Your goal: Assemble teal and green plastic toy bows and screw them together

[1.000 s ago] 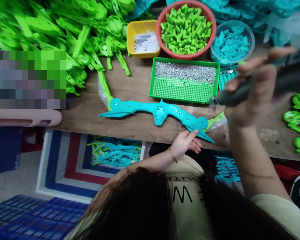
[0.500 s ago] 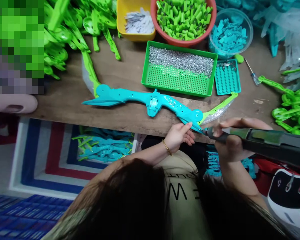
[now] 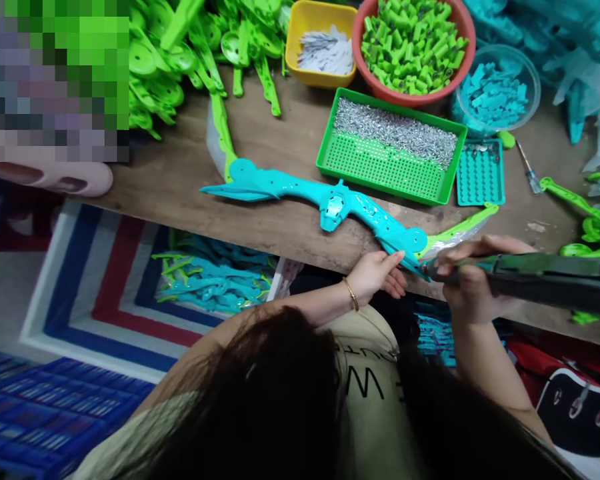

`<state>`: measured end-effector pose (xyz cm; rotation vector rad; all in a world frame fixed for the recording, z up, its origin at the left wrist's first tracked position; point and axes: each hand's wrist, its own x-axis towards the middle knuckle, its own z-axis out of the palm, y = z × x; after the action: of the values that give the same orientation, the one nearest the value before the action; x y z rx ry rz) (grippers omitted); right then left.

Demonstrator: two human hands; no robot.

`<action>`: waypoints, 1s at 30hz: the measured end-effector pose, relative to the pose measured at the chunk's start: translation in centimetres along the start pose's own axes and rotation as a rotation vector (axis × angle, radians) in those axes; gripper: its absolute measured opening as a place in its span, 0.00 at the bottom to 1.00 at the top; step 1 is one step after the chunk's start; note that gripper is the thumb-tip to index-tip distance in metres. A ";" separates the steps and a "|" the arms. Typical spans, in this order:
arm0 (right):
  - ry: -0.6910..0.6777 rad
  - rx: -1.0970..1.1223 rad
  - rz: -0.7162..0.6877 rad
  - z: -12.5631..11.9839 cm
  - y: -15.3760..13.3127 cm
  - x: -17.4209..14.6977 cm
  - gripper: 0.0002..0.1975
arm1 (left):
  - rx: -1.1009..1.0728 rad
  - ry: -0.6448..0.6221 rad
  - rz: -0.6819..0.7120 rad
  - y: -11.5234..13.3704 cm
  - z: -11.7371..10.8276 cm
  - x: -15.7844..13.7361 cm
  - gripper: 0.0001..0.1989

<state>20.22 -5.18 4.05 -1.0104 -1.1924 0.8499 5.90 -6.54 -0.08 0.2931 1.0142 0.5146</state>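
A turquoise plastic toy bow [image 3: 300, 188] with lime-green limbs lies across the wooden table near its front edge. My left hand [image 3: 379, 275], with a bracelet at the wrist, grips the bow's right-hand tip between thumb and fingers. In my right hand [image 3: 473, 280] is a dark power screwdriver [image 3: 540, 280], lying almost level with its body off to the right. Its nose meets the end of the turquoise tip just right of my left fingers. The exact contact point of the bit is too small to make out.
Behind the bow stands a green tray [image 3: 385, 170] of small screws, beside a small teal tray [image 3: 500, 190]. Further back are a yellow bin [image 3: 300, 67], a red bowl [image 3: 415, 99] and a clear tub [image 3: 533, 100] of parts. A hand screwdriver [image 3: 529, 170] lies right. Green parts [image 3: 155, 87] pile up left.
The whole scene has shifted right in view as the camera turned. My left hand still holds the bow tip, and the power screwdriver stays at its end.
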 end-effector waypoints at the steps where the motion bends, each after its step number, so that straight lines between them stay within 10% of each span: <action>1: 0.019 0.018 -0.058 0.3 -0.5 0.6 0.17 | 0.023 -0.017 -0.012 0.3 -0.2 -0.1 0.15; 8: 0.132 -0.014 -0.301 3.9 -1.8 8.1 0.15 | -0.006 0.021 0.043 0.7 -1.4 -0.4 0.10; 15: 0.270 -0.111 -0.235 8.4 8.1 15.4 0.22 | -0.030 0.054 0.067 -0.3 -2.2 -1.1 0.17; 22: 0.149 -0.290 -0.272 9.2 12.0 15.6 0.23 | 0.016 -0.311 -0.138 -3.2 0.1 -0.2 0.20; 30: 0.234 -0.211 -0.223 10.1 10.4 14.6 0.20 | 0.024 -0.262 -0.208 -4.2 2.0 1.4 0.20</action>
<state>12.90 13.59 -0.28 -1.0907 -1.1826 0.4239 9.38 -9.33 -2.08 0.2644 0.7857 0.2671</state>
